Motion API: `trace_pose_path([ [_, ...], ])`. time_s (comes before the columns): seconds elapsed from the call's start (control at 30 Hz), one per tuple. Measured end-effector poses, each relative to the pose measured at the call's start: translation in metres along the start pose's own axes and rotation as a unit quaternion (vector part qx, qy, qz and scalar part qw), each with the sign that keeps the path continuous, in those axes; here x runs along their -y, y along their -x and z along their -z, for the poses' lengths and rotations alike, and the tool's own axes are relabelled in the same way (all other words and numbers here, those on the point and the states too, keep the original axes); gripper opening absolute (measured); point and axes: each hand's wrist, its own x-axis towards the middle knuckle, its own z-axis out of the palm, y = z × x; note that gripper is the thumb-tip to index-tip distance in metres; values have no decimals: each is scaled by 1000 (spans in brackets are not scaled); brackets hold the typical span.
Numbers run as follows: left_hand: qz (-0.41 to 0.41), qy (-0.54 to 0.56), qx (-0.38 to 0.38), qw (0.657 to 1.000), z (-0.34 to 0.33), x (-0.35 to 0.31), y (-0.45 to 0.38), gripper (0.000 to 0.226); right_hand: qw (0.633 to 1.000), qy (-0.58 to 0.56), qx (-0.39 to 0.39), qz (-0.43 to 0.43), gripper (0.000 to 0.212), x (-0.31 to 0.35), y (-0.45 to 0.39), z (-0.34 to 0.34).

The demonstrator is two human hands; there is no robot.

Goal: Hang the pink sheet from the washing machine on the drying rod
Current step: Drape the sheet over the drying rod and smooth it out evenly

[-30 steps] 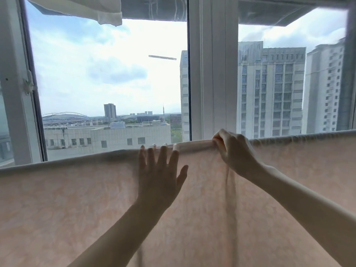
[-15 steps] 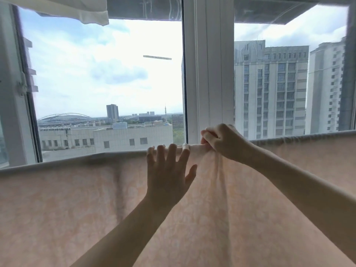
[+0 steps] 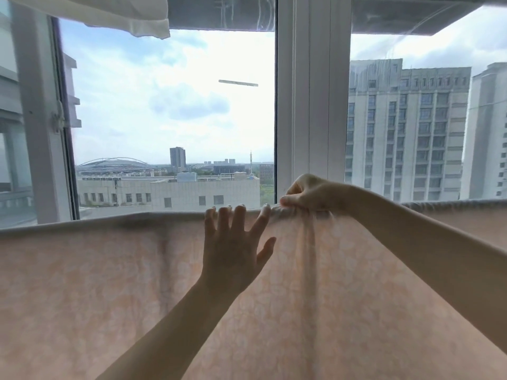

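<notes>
Fingers [image 3: 285,200] of your right hand [image 3: 310,192] are pinched shut on a gathered bunch of the pink sheet [image 3: 109,283] at its top fold, just in front of the white window post [image 3: 312,91]. Your left hand [image 3: 233,253] lies flat against the near face of the cloth with its fingers spread wide, gripping nothing; its fingertips reach the fold just beside the bunch.

The sheet already hangs over the drying rod, which is itself hidden under the fold. That fold is the long axis, running level from left to right across your whole view, straight ahead of both hands. Creases fan down from the pinch, so I judge the next move is a sideways one along that line, and the right hand, already on the bunch, is the nearer to make it.

No brand, label or writing can be read anywhere, on the cloth or on the buildings [image 3: 406,127] outside.
</notes>
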Motion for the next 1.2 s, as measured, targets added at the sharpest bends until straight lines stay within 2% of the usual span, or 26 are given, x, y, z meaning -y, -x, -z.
trace_pose_path([
  [0.1,-4,6,18,1000,-3,-2,0,59,988,-82,-121,54,26,-11,5,-6],
  [0.17,-12,8,21,1000,-4,-6,-1,59,979,-53,-173,96,24,-19,11,-9],
  [0.3,13,35,-1,999,-4,-25,-8,52,963,81,-225,125,22,-37,22,-12],
  [0.47,19,59,8,998,-6,-61,-20,52,952,100,-257,132,23,-45,27,-11],
  [0.73,12,26,-1,1000,-11,-64,-21,55,962,63,-241,112,11,-64,51,5],
  [0.87,14,18,-1,1000,-13,-59,-19,57,975,70,-163,134,27,-75,62,7],
  [0.97,17,13,9,1000,-14,-59,-21,58,969,48,-184,155,32,-73,59,-2],
  [1.1,20,7,15,1000,-12,-57,-21,59,956,59,-212,195,25,-65,51,-8],
  [1.2,10,-1,6,1000,-9,-52,-18,58,959,31,-207,190,22,-69,54,1],
])
